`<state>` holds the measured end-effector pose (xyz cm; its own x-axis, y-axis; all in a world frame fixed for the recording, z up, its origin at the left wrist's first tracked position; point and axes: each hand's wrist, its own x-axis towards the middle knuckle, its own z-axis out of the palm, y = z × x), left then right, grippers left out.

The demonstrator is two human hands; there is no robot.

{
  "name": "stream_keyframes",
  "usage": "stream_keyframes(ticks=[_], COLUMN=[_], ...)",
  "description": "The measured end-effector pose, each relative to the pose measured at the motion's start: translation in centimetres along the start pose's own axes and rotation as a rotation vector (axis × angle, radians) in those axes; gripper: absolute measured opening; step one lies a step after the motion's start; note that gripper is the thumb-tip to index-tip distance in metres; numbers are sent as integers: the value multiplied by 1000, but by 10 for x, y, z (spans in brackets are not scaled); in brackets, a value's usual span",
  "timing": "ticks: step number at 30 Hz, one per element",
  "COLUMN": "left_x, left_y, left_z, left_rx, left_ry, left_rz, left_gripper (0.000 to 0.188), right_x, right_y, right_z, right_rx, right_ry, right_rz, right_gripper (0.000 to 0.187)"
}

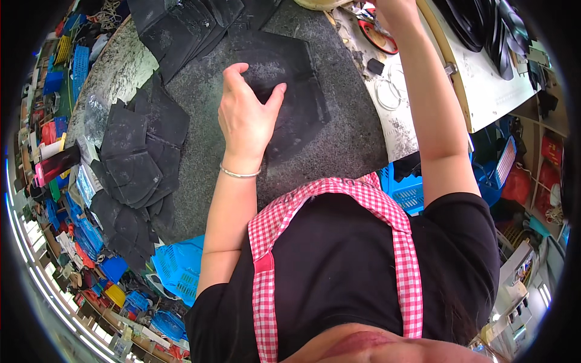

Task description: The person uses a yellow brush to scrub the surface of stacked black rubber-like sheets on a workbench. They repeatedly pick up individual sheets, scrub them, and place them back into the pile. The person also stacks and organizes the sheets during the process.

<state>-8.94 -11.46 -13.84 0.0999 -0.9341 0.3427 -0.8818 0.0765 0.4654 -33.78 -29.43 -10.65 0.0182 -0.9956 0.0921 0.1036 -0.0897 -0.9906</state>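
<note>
My left hand (pixel 247 118), with a bracelet at its wrist, is over a flat black sheet piece (pixel 296 97) with angled edges. Thumb and index finger are spread apart with nothing between them; whether they touch the sheet I cannot tell. Faint pale smudges mark the piece, which lies on a dark, speckled work surface (pixel 357 139). At the upper edge, my right hand (pixel 396 15) reaches beside a red-and-black loop-shaped thing (pixel 378 37). Its fingers are mostly cut off by the frame, so what they hold is hidden.
Overlapping black pieces lie in a pile (pixel 136 148) at the left and a stack (pixel 187 27) at the far left. A white cord loop (pixel 390 91) and a small black scrap (pixel 375 66) lie at right. Long black strips (pixel 478 24) occupy a white table. Blue baskets (pixel 181 266) stand below.
</note>
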Motion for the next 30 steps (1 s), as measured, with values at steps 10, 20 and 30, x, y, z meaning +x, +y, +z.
stream_keyframes(ticks=[10,20,30], left_x=[-6,6,-1], left_y=[7,-6,-11], left_z=[-10,-19,-13], left_rx=[0,-105,-56], left_ry=[8,-146,-110], left_rz=[-6,-159,-73], left_gripper=[56,54,54], right_x=[-63,-69,-142], right_y=[19,33,25], right_z=[-4,33,6], right_rx=[95,-645,-459], right_ry=[-159,-220,-611], right_rz=[175,-381,-554], right_gripper=[24,12,14])
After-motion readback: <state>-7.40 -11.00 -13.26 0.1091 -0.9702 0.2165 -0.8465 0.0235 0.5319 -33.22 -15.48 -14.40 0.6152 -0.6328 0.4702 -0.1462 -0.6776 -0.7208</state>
